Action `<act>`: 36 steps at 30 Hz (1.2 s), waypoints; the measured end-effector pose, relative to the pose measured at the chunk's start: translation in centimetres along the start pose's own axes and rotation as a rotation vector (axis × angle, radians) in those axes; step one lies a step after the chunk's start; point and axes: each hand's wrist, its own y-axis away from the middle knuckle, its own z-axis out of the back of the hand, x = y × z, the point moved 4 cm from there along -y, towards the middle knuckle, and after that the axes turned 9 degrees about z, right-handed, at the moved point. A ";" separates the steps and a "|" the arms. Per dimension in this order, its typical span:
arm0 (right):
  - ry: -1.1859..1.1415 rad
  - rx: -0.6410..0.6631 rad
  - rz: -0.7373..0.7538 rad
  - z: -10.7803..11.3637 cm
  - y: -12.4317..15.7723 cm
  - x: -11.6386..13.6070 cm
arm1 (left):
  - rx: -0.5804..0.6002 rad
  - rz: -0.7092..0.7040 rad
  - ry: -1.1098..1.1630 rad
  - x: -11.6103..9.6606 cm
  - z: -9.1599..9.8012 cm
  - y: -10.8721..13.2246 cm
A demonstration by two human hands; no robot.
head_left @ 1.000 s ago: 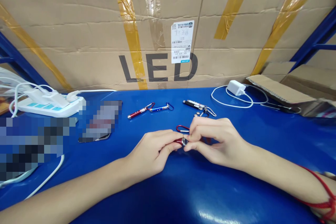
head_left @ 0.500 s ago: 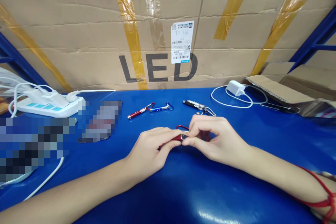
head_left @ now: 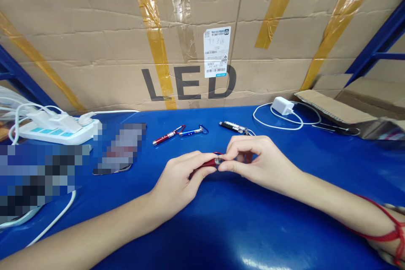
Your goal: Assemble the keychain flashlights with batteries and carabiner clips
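My left hand (head_left: 179, 181) is closed around a small red metal penlight (head_left: 209, 163), held level just above the blue table. Thumb and forefinger of my right hand (head_left: 267, 156) pinch its silver end; the fingertips hide just what they grip there. Part of a red clip shows behind the fingers. Farther back lie another red penlight (head_left: 164, 137) and a blue penlight (head_left: 191, 132), each with a carabiner clip. Beyond my right hand rest a black penlight (head_left: 231, 127) and a silver one beside it, their cord ends partly hidden.
A white power strip (head_left: 60, 133) with plugs and cables stands at the left, near a blurred phone-like slab (head_left: 122, 149). At the back right are a white charger (head_left: 282, 106) with its looped cable, tweezers (head_left: 335, 129) and an opened carton (head_left: 332, 107). A large cardboard box (head_left: 110, 42) walls off the back.
Both hands remain on the red penlight. More of its red body and silver end now shows between the fingers, and its tilt has shifted slightly. The whole view has moved a little.
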 end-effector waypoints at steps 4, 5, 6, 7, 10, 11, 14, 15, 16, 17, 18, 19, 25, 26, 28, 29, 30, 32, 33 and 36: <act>-0.092 0.011 -0.174 -0.2 0.0 -0.6 | 0.019 0.020 -0.002 0.1 -0.1 0.0; -0.126 0.015 -0.206 -0.2 0.0 -0.8 | 0.023 0.019 -0.001 0.0 -0.1 0.0; -0.160 0.020 -0.228 -0.3 0.0 -0.9 | 0.025 0.015 0.003 0.0 -0.1 0.0; -0.188 0.022 -0.235 -0.4 0.0 -0.9 | 0.025 0.009 0.009 0.0 -0.1 0.1; -0.180 0.000 -0.160 -0.3 -0.1 -0.6 | 0.022 -0.006 0.032 -0.1 0.0 0.1; -0.152 -0.019 -0.115 -0.2 -0.2 -0.4 | 0.018 -0.005 0.036 -0.1 0.0 0.1; -0.071 -0.069 0.011 0.1 -0.2 0.0 | -0.001 0.012 0.048 0.0 0.1 0.1; -0.052 -0.086 0.045 0.2 -0.2 0.0 | -0.008 0.018 0.052 0.0 0.1 0.1; -0.033 -0.103 0.081 0.3 -0.2 0.1 | -0.013 0.022 0.055 0.1 0.1 0.1; -0.015 -0.117 0.119 0.4 -0.1 0.1 | -0.017 0.024 0.058 0.2 0.0 0.1; 0.004 -0.128 0.160 0.4 -0.1 0.2 | -0.022 0.024 0.059 0.2 0.0 0.1; 0.022 -0.137 0.203 0.5 0.0 0.3 | -0.024 0.023 0.061 0.2 0.0 0.1; 0.067 -0.141 0.324 0.6 0.1 1.2 | 0.014 0.069 0.094 0.1 0.0 0.1; 0.057 -0.139 0.313 0.6 0.1 1.3 | 0.033 0.084 0.102 0.0 0.0 0.0; 0.018 -0.143 0.282 0.6 0.0 1.3 | 0.074 0.109 0.119 -0.1 0.0 0.0; -0.005 -0.146 0.262 0.6 0.0 1.3 | 0.091 0.121 0.127 -0.2 0.0 0.0; -0.027 -0.147 0.240 0.6 0.0 1.2 | 0.102 0.131 0.133 -0.2 0.0 0.0; -0.070 -0.145 0.193 0.6 -0.1 1.0 | 0.114 0.148 0.143 -0.2 -0.1 0.1; -0.091 -0.147 0.167 0.6 -0.1 0.9 | 0.114 0.153 0.148 -0.1 -0.1 0.1; -0.155 -0.150 0.103 0.6 -0.1 0.7 | 0.117 0.152 0.146 -0.1 -0.1 0.1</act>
